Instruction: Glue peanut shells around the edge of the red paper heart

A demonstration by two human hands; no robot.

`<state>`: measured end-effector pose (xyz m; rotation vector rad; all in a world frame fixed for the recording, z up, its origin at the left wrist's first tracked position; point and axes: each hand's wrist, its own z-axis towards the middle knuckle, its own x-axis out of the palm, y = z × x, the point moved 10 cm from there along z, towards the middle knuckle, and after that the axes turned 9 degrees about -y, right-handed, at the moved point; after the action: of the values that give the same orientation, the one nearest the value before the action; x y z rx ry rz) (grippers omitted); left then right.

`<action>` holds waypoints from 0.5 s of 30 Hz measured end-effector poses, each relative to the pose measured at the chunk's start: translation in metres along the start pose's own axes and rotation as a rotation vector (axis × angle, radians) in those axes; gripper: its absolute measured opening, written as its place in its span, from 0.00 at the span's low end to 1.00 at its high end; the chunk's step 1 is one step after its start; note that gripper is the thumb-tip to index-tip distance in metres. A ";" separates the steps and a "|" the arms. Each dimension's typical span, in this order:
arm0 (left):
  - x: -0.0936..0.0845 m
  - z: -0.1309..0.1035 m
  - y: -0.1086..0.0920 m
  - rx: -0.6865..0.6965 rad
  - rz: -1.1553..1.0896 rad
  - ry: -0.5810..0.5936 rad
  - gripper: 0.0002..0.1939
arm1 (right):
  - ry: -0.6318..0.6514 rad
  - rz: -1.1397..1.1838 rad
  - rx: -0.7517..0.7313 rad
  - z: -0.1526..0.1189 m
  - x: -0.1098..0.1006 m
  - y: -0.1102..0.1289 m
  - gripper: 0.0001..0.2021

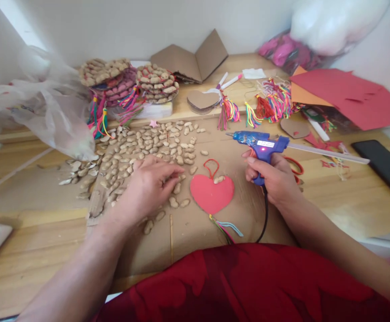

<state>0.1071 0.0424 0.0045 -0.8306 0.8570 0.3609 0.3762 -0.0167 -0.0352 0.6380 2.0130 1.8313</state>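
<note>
My right hand (272, 174) grips a blue hot glue gun (264, 145) by its handle, with a clear glue stick (329, 153) jutting from the back. Its nozzle points left, above the cardboard. My left hand (156, 181) is over the loose peanuts (137, 150), thumb and forefinger pinched around a peanut (182, 177). Between the hands lies a red paper heart (211, 194). One peanut (219, 180) rests on its upper right lobe. A red cord loop (211, 167) sticks out of the heart's top, and a coloured thread tassel (228, 228) hangs from its point.
Peanut-covered pieces with tassels (114, 74) are stacked at the back left, near a plastic bag (47, 107). Cardboard hearts (203, 99), bunched tassels (275, 100) and red sheets (356, 94) lie behind. A black phone (383, 163) is at right. The gun's cord (265, 214) runs toward me.
</note>
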 end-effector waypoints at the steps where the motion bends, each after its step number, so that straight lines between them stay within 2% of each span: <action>1: 0.002 0.000 -0.001 0.003 0.018 -0.007 0.10 | 0.000 -0.007 0.000 0.000 0.000 0.000 0.08; 7: 0.013 0.004 -0.005 0.013 0.131 0.036 0.11 | -0.003 0.018 0.012 0.000 0.002 0.001 0.08; 15: 0.014 0.004 -0.008 0.068 0.054 0.029 0.18 | -0.005 0.036 0.009 0.001 0.001 0.002 0.10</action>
<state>0.1227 0.0396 -0.0006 -0.7527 0.9148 0.3658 0.3763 -0.0156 -0.0336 0.6851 2.0198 1.8401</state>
